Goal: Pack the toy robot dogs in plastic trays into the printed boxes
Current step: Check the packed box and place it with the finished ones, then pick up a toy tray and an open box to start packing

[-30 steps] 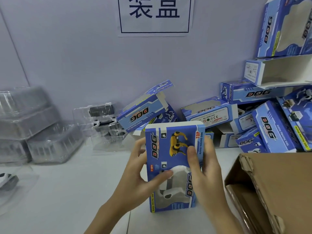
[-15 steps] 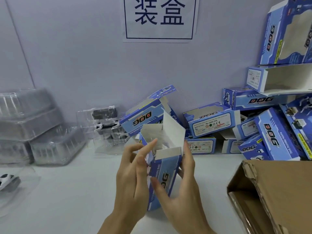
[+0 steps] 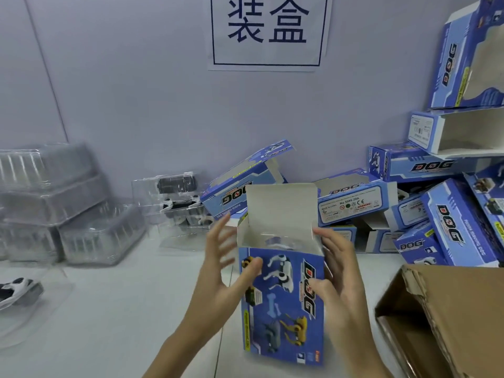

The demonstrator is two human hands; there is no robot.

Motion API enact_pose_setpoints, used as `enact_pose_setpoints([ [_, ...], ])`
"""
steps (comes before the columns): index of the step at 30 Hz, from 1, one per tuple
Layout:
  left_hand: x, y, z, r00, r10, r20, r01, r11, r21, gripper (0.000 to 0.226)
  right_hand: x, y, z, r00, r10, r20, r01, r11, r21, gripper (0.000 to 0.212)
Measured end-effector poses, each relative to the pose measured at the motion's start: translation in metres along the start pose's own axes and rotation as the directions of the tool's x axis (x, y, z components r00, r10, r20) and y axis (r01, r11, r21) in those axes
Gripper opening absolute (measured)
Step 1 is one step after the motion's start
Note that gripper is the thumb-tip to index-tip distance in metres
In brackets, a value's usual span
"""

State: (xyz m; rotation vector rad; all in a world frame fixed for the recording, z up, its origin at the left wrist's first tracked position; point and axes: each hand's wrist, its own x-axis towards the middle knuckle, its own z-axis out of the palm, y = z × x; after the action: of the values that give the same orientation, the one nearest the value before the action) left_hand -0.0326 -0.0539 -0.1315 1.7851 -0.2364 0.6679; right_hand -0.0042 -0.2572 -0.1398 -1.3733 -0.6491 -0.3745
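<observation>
1. I am holding one printed box [image 3: 283, 304] upright in front of me above the bench [image 3: 114, 309], its long axis running up and down and its open mouth facing up, with the top flap [image 3: 282, 205] standing straight at the back.
2. My left hand [image 3: 221, 271] is sitting on the box's left side: the thumb is pressing on the printed front face while the fingers are spread and mostly straight, some of them lifting clear of the side wall, so this grip is loose and wide apart rather than clamped.
3. My right hand [image 3: 336, 279] is wrapping the box's right edge, thumb on the front face and fingers curling round behind, so this grip is clamped on the box and doing the carrying.
4. Inside the mouth I am seeing something pale and bluish low down, but I cannot tell whether a tray is already in there.
5. The nearest dog in a clear tray [image 3: 174, 205] is lying to the left of the box and farther back, against the wall, with its long axis running roughly left to right.
6. I am judging that the left hand is the nearer one to that tray, and that the tray would need turning end-on to line up with the upright mouth.
7. More clear trays [image 3: 62, 205] are piling farther left of the box, empty printed boxes [image 3: 436, 214] are heaping to its right, and a brown carton [image 3: 450, 317] is sitting just right of it.
</observation>
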Motion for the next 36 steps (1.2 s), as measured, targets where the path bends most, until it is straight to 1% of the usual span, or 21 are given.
enact_pose_setpoints([
  [1,-0.003,-0.001,0.001,0.996,-0.016,0.088,0.020,0.999,-0.043,0.079,-0.002,0.003,-0.001,1.000,0.011,-0.006,-0.011,0.999,0.033,0.067],
  [2,-0.006,-0.002,0.002,0.990,-0.006,0.141,0.013,0.999,-0.050,0.077,-0.003,0.005,-0.002,1.000,0.022,-0.016,-0.021,0.998,0.060,0.068],
  [3,-0.008,-0.003,0.003,0.987,0.015,0.163,-0.010,1.000,-0.029,0.075,-0.003,0.006,-0.002,0.999,0.030,-0.028,-0.028,0.996,0.084,0.068],
  [6,-0.010,-0.004,0.006,0.982,0.034,0.188,-0.037,0.999,0.015,0.071,-0.003,0.008,-0.003,0.995,0.085,-0.042,-0.079,0.987,0.140,0.066],
  [8,-0.010,-0.005,0.005,0.978,0.034,0.205,-0.037,0.999,0.013,0.069,-0.003,0.011,-0.003,0.993,0.101,-0.058,-0.093,0.987,0.134,0.064],
  [11,-0.010,-0.005,0.004,0.975,0.037,0.218,-0.039,0.999,0.008,0.065,-0.005,0.012,-0.001,0.992,0.107,-0.073,-0.096,0.985,0.144,0.049],
  [13,-0.009,-0.005,0.003,0.975,0.043,0.219,-0.046,0.999,0.009,0.063,-0.006,0.010,0.002,0.989,0.127,-0.081,-0.118,0.987,0.108,0.036],
  [14,-0.009,-0.006,0.003,0.975,0.044,0.218,-0.049,0.999,0.017,0.062,-0.006,0.009,0.003,0.985,0.141,-0.097,-0.134,0.989,0.067,0.039],
  [16,-0.010,-0.007,0.003,0.976,0.038,0.216,-0.045,0.999,0.030,0.063,-0.003,0.008,0.005,0.980,0.142,-0.139,-0.149,0.988,-0.042,0.054],
  [17,-0.010,-0.007,0.003,0.976,0.034,0.214,-0.041,0.999,0.030,0.063,-0.001,0.007,0.007,0.980,0.114,-0.162,-0.131,0.987,-0.093,0.056],
  [19,-0.010,-0.006,0.004,0.977,0.034,0.211,-0.038,0.999,0.014,0.063,0.005,0.005,0.006,0.986,0.041,-0.164,-0.069,0.983,-0.168,0.047],
  [20,-0.010,-0.005,0.004,0.978,0.033,0.208,-0.035,0.999,0.007,0.063,0.009,0.005,0.005,0.989,0.035,-0.147,-0.062,0.982,-0.179,0.039],
  [21,-0.009,-0.005,0.004,0.978,0.026,0.207,-0.027,1.000,0.002,0.063,0.013,0.005,0.005,0.991,0.061,-0.118,-0.080,0.984,-0.161,0.031],
  [23,-0.009,-0.004,0.005,0.977,0.022,0.213,-0.023,1.000,0.001,0.063,0.018,0.009,0.003,0.993,0.102,-0.066,-0.109,0.988,-0.109,0.027],
  [24,-0.009,-0.005,0.004,0.976,0.029,0.216,-0.030,1.000,0.003,0.063,0.019,0.008,0.003,0.994,0.095,-0.054,-0.100,0.989,-0.105,0.027],
  [26,-0.009,-0.005,0.004,0.976,0.029,0.216,-0.032,0.999,0.009,0.064,0.018,0.008,0.004,0.997,0.043,-0.058,-0.052,0.986,-0.157,0.027],
  [27,-0.009,-0.006,0.004,0.976,0.027,0.215,-0.029,1.000,0.010,0.065,0.018,0.008,0.004,0.996,-0.019,-0.083,0.000,0.974,-0.225,0.026],
  [29,-0.009,-0.006,0.005,0.978,0.029,0.208,-0.033,0.999,0.016,0.066,0.016,0.007,0.002,0.964,-0.222,-0.144,0.143,0.894,-0.424,0.020],
  [31,-0.009,-0.006,0.007,0.979,0.030,0.202,-0.035,0.999,0.020,0.066,0.014,0.007,0.003,0.908,-0.385,-0.165,0.228,0.785,-0.575,0.023],
  [33,-0.009,-0.007,0.007,0.979,0.028,0.200,-0.032,0.999,0.014,0.065,0.013,0.006,0.004,0.884,-0.444,-0.148,0.266,0.736,-0.622,0.026],
  [36,-0.008,-0.009,0.007,0.978,0.026,0.208,-0.027,1.000,0.004,0.065,0.015,0.008,0.002,0.909,-0.408,-0.083,0.283,0.751,-0.596,0.020],
])
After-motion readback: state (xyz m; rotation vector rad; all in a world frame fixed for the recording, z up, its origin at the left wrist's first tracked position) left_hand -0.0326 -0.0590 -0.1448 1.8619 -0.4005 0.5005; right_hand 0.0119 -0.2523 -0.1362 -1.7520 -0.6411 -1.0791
